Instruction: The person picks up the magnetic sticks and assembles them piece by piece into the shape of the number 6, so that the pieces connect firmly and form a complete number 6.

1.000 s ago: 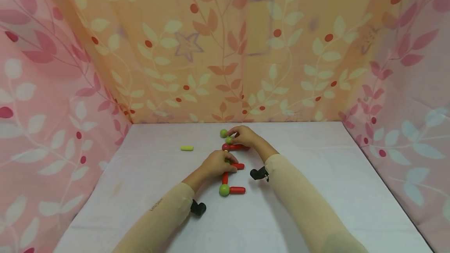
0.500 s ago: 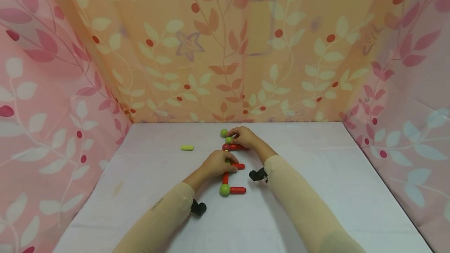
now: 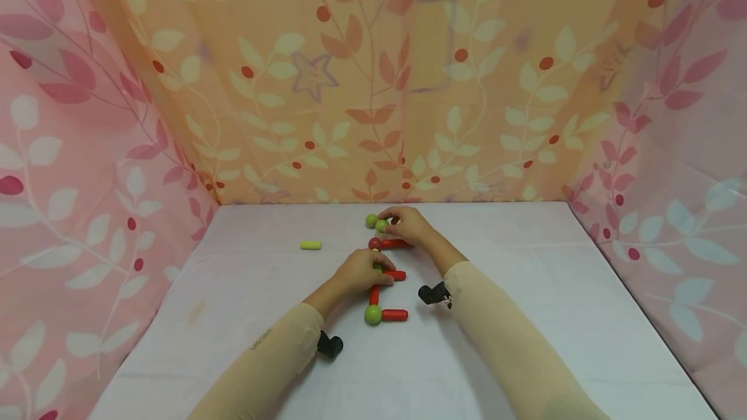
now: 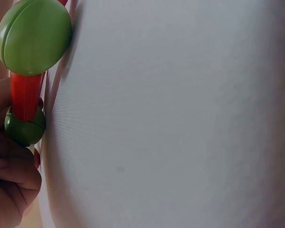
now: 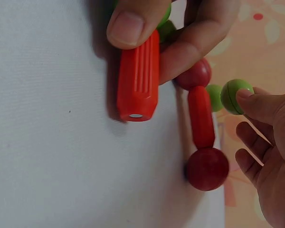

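Observation:
My left hand (image 3: 363,271) grips the middle green ball (image 4: 26,127) of a toy of balls and red rods lying on the table. A red rod (image 3: 374,295) joins this ball to a nearer green ball (image 3: 373,315). Another short red rod (image 5: 140,85) sticks out under the left thumb. My right hand (image 3: 412,227) pinches a loose green ball (image 5: 235,96) between thumb and fingers. Below it lies a red ball (image 3: 375,244) with a red rod (image 5: 201,116), which has a dark red ball (image 5: 206,169) at its other end.
One more green ball (image 3: 371,220) lies at the back, beside the pinched one. A yellow-green rod (image 3: 311,245) lies to the left on the white table (image 3: 233,316). Patterned cloth (image 3: 373,148) walls the back and both sides.
My right hand has raised or moved the green ball slightly toward the back, away from the red ball. The left hand keeps its place.

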A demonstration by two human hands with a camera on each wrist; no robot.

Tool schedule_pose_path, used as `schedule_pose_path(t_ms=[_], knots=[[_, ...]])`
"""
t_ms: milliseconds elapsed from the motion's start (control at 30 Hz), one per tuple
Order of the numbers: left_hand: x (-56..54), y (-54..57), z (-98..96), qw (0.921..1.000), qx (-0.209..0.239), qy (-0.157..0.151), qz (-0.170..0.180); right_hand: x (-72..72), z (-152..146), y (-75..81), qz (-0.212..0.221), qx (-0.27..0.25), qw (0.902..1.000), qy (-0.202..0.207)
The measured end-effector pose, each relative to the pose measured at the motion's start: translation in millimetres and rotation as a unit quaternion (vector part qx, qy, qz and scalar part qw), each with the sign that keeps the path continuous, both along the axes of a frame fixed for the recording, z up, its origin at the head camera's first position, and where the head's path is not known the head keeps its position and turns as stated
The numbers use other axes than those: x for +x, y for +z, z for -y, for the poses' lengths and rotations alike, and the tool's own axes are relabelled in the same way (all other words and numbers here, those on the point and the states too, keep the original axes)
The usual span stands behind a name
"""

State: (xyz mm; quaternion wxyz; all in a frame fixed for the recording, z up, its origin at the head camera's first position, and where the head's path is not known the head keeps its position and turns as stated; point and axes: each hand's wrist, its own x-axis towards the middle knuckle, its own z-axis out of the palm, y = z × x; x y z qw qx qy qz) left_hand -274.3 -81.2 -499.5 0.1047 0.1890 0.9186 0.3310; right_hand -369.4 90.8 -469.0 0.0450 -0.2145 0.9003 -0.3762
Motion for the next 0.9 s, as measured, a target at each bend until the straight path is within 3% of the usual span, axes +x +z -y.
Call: schedule_pose_path(t_ms=[333,900], knots=[[1.1,2.4,-0.8,0.9999,0.013,0.000,-0.009,29.4,-18,25.1,-0.044,-0.016,0.9989,0.004],[3.1,-1.7,0.3,0.9991,0.030,0.024,0.019,78.7,-54,19.2,-0.047,-0.025,0.9986,-0.003]])
